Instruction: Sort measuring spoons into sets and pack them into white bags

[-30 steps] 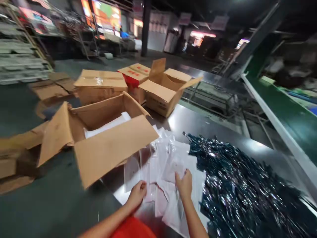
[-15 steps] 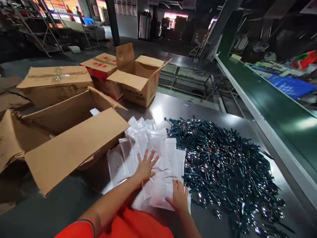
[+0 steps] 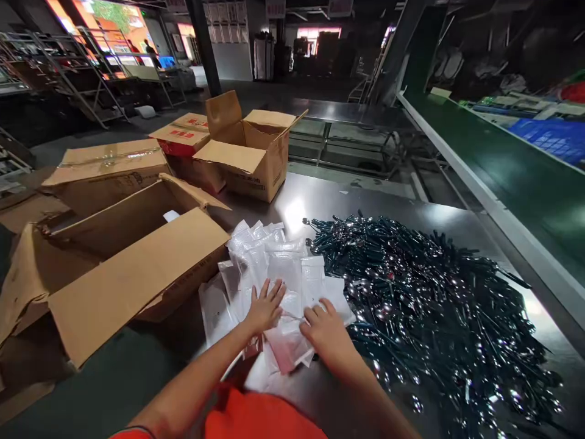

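Note:
A spread of overlapping white translucent plastic bags (image 3: pixel 287 268) lies on the metal table in front of me. My left hand (image 3: pixel 265 310) rests flat on the bags with its fingers apart. To its right, my right hand (image 3: pixel 325 329) has curled fingers closed at the edge of one bag; its thumb side is partly hidden. Below the hands, the near bag (image 3: pixel 287 347) looks bent up and creased, with a reddish tint showing through. Close by on the right is a big heap of shiny spoons (image 3: pixel 411 292) with dark green handles.
An open cardboard box (image 3: pixel 137 268) stands at the left, its flap reaching toward the bags. Behind it are a taped box (image 3: pixel 109 161), a red-and-brown box (image 3: pixel 180 134) and another open box (image 3: pixel 247 164). A green conveyor belt (image 3: pixel 503 152) with a pale rail runs along the right.
My right hand has moved up and its fingers have curled onto a bag's edge. The near bags have shifted and bent up. My left hand stays spread on the pile.

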Action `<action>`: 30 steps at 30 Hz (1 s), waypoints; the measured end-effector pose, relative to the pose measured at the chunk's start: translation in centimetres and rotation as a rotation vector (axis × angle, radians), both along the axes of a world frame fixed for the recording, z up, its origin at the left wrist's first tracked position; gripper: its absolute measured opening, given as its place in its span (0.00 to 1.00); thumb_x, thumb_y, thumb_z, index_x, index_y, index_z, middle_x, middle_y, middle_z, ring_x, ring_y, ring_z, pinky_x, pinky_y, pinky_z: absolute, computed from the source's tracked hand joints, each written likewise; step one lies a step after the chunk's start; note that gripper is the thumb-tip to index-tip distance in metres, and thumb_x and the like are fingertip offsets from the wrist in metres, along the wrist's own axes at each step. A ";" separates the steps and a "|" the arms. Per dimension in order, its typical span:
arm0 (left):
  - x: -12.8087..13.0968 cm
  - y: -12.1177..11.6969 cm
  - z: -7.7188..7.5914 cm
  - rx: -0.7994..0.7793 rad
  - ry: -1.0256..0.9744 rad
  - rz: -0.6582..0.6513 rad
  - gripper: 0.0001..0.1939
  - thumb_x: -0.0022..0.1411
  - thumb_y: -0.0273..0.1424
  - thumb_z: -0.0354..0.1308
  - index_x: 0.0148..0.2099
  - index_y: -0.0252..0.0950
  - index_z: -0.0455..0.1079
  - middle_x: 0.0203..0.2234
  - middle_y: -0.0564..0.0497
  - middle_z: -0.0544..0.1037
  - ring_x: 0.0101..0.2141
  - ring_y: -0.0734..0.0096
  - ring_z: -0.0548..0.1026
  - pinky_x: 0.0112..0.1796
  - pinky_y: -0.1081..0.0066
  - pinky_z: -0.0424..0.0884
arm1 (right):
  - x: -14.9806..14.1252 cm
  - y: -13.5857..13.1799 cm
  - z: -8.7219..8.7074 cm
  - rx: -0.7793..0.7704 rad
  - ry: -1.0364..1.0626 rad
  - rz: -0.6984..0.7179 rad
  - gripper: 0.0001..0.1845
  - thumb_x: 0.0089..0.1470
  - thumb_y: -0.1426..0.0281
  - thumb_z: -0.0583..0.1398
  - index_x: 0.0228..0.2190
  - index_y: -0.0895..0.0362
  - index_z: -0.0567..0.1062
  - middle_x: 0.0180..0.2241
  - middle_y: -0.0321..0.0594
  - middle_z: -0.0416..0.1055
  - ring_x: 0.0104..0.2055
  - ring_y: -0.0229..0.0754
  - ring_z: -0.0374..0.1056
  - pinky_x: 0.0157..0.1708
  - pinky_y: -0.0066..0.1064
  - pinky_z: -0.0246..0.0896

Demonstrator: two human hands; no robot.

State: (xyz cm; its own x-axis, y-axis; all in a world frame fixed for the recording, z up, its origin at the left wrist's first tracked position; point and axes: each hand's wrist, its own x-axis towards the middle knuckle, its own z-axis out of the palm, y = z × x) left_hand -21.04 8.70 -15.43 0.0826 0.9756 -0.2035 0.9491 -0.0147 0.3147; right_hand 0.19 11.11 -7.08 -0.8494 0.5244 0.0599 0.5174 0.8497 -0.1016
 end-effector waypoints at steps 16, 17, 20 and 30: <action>-1.8 -0.8 1.0 0.061 -0.144 0.063 0.35 0.55 0.20 0.53 0.65 0.42 0.60 0.68 0.47 0.56 0.67 0.45 0.48 0.63 0.43 0.48 | -3.4 1.3 -10.3 -0.148 0.321 -0.677 0.38 0.58 0.64 0.56 0.65 0.61 0.51 0.68 0.60 0.42 0.69 0.63 0.40 0.61 0.57 0.45; -1.7 -0.8 1.1 0.066 -0.142 0.068 0.36 0.55 0.21 0.54 0.66 0.43 0.59 0.68 0.47 0.55 0.66 0.44 0.50 0.62 0.42 0.49 | -3.5 2.3 -9.3 -0.108 0.308 -0.581 0.40 0.54 0.68 0.59 0.65 0.57 0.52 0.69 0.56 0.40 0.70 0.62 0.36 0.63 0.58 0.40; -1.3 -0.6 1.5 0.087 -0.172 0.084 0.37 0.55 0.24 0.56 0.66 0.48 0.58 0.67 0.49 0.57 0.65 0.42 0.53 0.61 0.39 0.51 | -3.9 5.8 -6.7 0.023 0.137 -0.191 0.50 0.40 0.82 0.61 0.64 0.50 0.57 0.68 0.48 0.47 0.70 0.64 0.36 0.63 0.63 0.31; -1.4 1.1 -2.2 0.113 -0.426 0.097 0.44 0.53 0.30 0.62 0.68 0.58 0.49 0.69 0.51 0.50 0.66 0.34 0.47 0.60 0.30 0.40 | -6.3 10.9 -5.8 -0.007 -0.179 0.117 0.64 0.24 0.84 0.62 0.66 0.51 0.53 0.67 0.53 0.51 0.68 0.67 0.43 0.63 0.63 0.39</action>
